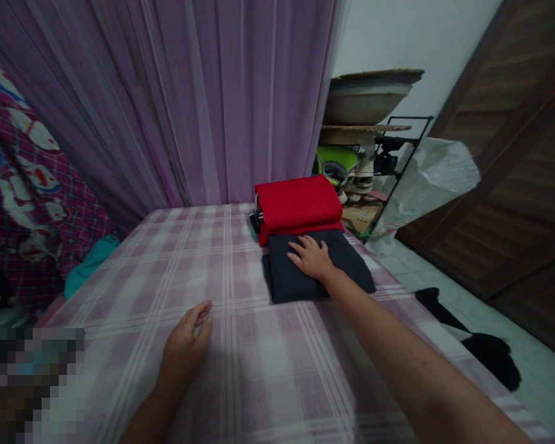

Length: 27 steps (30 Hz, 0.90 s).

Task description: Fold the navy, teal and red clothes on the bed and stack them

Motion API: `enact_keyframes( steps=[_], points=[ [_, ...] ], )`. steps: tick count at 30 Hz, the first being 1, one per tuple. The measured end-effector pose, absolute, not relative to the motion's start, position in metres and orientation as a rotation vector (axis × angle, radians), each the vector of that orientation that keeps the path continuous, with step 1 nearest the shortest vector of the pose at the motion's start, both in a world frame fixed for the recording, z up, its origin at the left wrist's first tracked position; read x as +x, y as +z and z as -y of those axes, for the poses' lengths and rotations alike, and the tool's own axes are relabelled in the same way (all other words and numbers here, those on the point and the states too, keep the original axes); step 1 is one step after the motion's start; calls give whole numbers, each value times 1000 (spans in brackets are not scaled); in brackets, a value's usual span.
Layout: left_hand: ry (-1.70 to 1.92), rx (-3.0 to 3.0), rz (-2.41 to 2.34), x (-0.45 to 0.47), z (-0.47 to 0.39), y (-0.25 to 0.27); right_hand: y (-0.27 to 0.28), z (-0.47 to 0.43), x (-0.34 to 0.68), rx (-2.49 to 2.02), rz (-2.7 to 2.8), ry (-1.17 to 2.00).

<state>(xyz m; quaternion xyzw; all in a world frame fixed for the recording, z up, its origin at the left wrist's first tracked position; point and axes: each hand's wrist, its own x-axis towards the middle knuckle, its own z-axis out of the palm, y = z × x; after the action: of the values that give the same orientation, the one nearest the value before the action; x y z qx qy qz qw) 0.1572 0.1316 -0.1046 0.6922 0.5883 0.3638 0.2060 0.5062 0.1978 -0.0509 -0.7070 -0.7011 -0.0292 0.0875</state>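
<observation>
- Behind the plaid-covered worktop point(240, 370) hangs a purple curtain point(189, 92), the biggest thing in view.
- The worktop itself, under a pink and white checked cloth, carries two folded garments near its far right corner.
- Right of the worktop stands a dark wooden door point(513, 185), with a cluttered metal rack point(374, 154) and a white plastic bag point(430, 179) between door and curtain.
- A patterned magenta fabric point(23, 185) hangs to the left of the worktop.
- A folded red garment point(298, 206) lies at the worktop's far edge.
- A folded dark navy garment point(317, 265) lies just in front of it, touching it.
- The right hand point(311, 256) rests flat and open on the navy garment.
- The left hand point(185, 345) lies on the worktop cloth, fingers loosely curled, holding nothing, well apart from the garments.
</observation>
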Motion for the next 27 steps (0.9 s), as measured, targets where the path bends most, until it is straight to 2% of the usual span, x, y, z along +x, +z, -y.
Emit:
enact_keyframes(
  steps=[4, 8, 12, 16, 27],
  points=[
    [1010, 1922, -1626, 159, -133, -102, -39, -192, 508, -2123, 2131, -1],
    [1010, 1940, -1592, 159, -132, -101, -36, -160, 479, -2110, 2047, -45],
    [1032, 1959, -1570, 160, -132, -100, -59, -100, 440, -1819, 2146, -82],
    [1033, 1996, -1561, 160, -133, -100, -81, -54, 423, -1568, 2278, 37],
    [878, 2324, -1572, 171, -119, -90, -84, -49, 429, -1542, 2042, 78]
  ],
)
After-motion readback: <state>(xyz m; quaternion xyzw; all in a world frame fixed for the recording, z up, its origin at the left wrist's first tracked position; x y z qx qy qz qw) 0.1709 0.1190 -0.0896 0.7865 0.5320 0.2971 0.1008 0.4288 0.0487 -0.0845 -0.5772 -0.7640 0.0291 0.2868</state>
